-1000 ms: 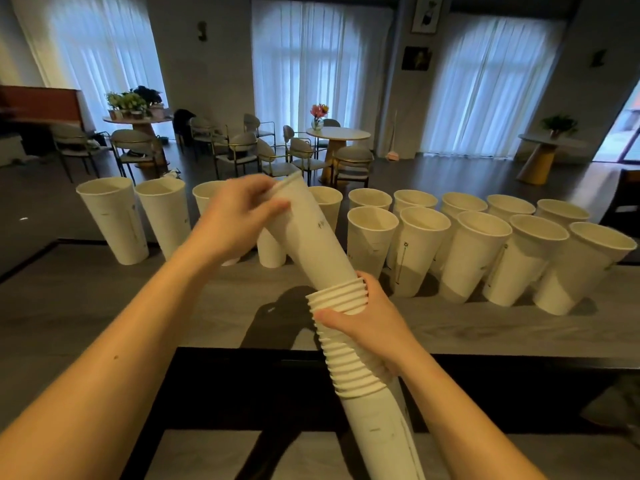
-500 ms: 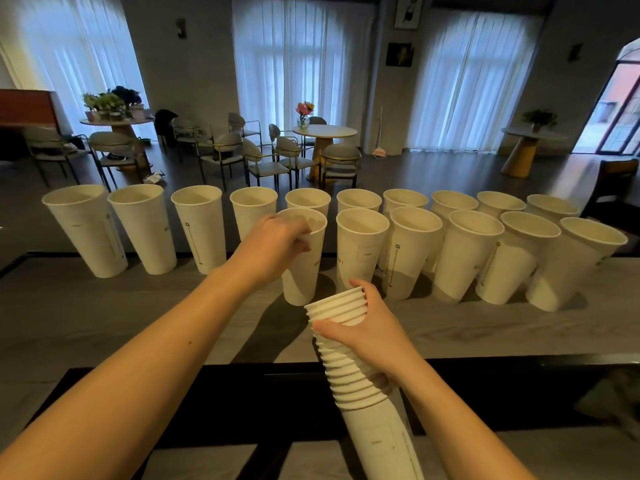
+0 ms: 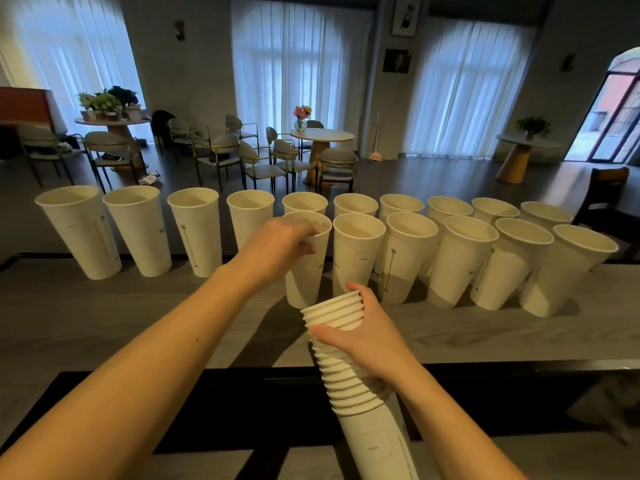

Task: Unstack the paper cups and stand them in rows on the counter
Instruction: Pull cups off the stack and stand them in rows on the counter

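Roughly mid-task, I see my right hand [image 3: 367, 341] curled round the nested stack [image 3: 349, 368] at the counter's [image 3: 104, 323] near edge, left hand [image 3: 277, 247] pinching the newest cup's [image 3: 306, 268] rim in the six-cup front row, ten-cup back row [image 3: 355, 204] done.

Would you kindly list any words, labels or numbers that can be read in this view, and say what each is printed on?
None can be read.
Standing paper cups: small printed marks, a vertical line and a box outline, too small and blurred to read.
Cup stack in the right hand: a faint box print, unreadable.
Framed pictures on the wall: no legible text.
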Demonstrator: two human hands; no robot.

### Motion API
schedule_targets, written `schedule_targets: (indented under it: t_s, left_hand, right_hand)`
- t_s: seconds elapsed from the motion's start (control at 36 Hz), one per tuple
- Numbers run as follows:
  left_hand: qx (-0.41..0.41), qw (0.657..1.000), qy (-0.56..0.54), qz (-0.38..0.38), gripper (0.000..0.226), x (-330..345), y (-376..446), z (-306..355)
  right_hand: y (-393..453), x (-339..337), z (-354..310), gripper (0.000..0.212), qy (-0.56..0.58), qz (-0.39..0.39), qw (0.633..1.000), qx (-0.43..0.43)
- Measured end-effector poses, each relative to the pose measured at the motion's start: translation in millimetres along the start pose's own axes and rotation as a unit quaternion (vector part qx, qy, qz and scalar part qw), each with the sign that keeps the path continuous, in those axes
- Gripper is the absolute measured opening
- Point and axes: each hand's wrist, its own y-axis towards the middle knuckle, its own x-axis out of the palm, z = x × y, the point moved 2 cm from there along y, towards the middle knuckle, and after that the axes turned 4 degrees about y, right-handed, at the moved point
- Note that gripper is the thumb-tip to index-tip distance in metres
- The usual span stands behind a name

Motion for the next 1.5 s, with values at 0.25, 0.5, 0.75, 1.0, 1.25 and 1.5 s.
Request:
schedule_targets:
  t_s: [0.25, 0.5, 0.75, 1.0, 1.25, 1.5]
  left_hand:
    - [-0.069, 0.971, -0.171, 0.156, 0.031, -42, -37, 20]
    - [-0.114, 0.915, -0.357, -0.151, 0.080, -17, -111, 30]
    - [-0.178, 0.928, -0.315, -0.087, 0.072, -34, -120, -3]
    - [-0.159, 0.900, -0.375, -0.153, 0.027, -52, -129, -31]
    - [-0.164, 0.888, -0.396, -0.167, 0.018, -66, -119, -52]
    - [-0.198, 0.936, -0.286, 0.056, 0.017, -108, -101, -87]
  right_hand:
    - [-4, 2, -9, 0.103, 0.031, -0.008, 0.999, -0.007]
    - [-3, 31, -31, 0.091, 0.101, -0.033, 0.993, 0.045]
    - [-6, 55, -39, 0.068, 0.159, -0.147, 0.975, -0.048]
    - [0, 78, -39, 0.070, 0.137, -0.114, 0.983, -0.041]
    - [-1, 91, -43, 0.059, 0.155, -0.138, 0.978, 0.003]
    - [2, 89, -39, 0.066, 0.089, -0.075, 0.993, -0.008]
